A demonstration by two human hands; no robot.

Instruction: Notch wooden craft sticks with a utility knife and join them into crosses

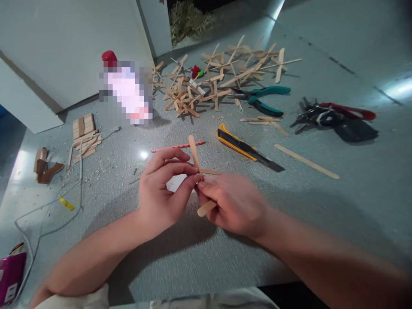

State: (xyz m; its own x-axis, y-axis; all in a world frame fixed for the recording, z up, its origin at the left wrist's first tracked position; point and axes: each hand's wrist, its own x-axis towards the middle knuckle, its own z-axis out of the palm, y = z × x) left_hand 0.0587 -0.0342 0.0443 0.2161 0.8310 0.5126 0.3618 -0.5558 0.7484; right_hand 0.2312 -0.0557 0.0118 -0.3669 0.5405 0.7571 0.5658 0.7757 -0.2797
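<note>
My left hand and my right hand meet over the grey floor near the middle. Together they pinch crossed wooden craft sticks: one stick stands up from the fingertips, one end sticks out to the right, another pokes out below my right palm. Both hands have their fingers closed on the sticks. A red pencil lies just beyond my left hand. A yellow and black utility knife lies beyond my right hand.
A heap of glued stick crosses lies farther off, with teal pliers, a glue bottle, a loose long stick, a black and red bundle of tools, stacked sticks and a white cable.
</note>
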